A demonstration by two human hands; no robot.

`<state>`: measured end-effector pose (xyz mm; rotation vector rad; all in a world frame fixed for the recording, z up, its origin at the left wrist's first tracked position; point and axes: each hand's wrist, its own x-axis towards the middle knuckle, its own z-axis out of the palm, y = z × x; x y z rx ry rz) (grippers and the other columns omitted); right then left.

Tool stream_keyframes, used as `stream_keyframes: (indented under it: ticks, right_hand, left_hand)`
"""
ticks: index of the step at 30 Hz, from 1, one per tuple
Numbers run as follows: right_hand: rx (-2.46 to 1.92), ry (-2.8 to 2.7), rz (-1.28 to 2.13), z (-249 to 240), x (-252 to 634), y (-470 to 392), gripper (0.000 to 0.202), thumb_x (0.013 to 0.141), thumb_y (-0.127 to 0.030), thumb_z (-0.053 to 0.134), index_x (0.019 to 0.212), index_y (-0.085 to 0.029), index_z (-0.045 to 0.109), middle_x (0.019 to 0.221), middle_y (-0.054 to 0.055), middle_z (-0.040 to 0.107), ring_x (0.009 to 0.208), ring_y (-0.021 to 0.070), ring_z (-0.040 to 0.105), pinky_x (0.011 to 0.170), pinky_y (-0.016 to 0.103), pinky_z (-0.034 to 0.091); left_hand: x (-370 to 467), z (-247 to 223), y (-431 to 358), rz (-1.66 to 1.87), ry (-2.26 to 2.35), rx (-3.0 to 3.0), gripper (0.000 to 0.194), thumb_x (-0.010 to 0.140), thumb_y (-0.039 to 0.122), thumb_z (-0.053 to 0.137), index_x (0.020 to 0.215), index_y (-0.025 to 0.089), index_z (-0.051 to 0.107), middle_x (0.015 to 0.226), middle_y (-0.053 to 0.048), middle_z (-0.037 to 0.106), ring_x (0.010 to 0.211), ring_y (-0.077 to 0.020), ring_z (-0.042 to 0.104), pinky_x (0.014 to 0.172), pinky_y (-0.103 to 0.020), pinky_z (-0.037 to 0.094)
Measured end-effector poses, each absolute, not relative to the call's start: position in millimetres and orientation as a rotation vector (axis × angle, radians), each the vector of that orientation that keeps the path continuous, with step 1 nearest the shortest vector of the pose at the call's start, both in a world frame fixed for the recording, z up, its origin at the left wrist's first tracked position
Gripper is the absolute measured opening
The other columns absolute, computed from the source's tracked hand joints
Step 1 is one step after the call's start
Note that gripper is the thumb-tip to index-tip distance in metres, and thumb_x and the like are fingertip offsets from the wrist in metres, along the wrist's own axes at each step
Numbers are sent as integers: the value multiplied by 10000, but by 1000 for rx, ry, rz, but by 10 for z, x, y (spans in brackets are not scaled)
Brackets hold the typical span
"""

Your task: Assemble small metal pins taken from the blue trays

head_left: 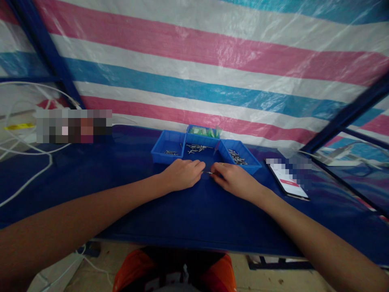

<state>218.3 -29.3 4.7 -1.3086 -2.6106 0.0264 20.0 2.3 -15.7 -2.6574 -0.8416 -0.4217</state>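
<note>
My left hand (pixel 186 174) and my right hand (pixel 234 178) face each other just above the table, fingers closed. Between their fingertips spans a thin silvery metal pin (pixel 207 172), one end at each hand; its exact kind is too small to make out. Beyond the hands, a loose pile of similar slim metal pins (pixel 196 149) lies on the table. Small metal parts lie in the left blue bin (pixel 168 157), just past my left hand. The right blue bin (pixel 253 166), beside my right hand, holds more small metal pieces.
A third blue bin (pixel 202 141) at the back contains green-and-clear plastic packets (pixel 202 131). A phone (pixel 288 182) lies on the blue table (pixel 194 219) to the right. White cables (pixel 48 162) run along the left side. Striped sheeting (pixel 194 73) hangs behind, between blue frame posts.
</note>
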Motion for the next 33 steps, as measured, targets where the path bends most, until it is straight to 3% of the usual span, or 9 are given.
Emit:
stream_keyframes:
  ticks: [11, 33]
  right_hand:
    - [-1195, -2593, -18, 112, 2132, -367, 199, 927, -272, 391, 903, -171, 561, 790, 41, 616, 733, 146, 584, 674, 250, 414]
    - [-1309, -2655, -87, 77, 2185, -295, 163, 900, -206, 442, 905, -168, 600, 815, 45, 602, 719, 139, 579, 639, 236, 384]
  left_hand:
    - [190, -174, 31, -479, -735, -2660, 145, 900, 233, 378, 871, 164, 502, 791, -22, 594, 693, -156, 599, 522, -239, 391]
    - [172, -155, 22, -599, -635, -2597, 229, 943, 226, 309, 841, 160, 503, 787, -22, 554, 689, -122, 559, 523, -221, 363]
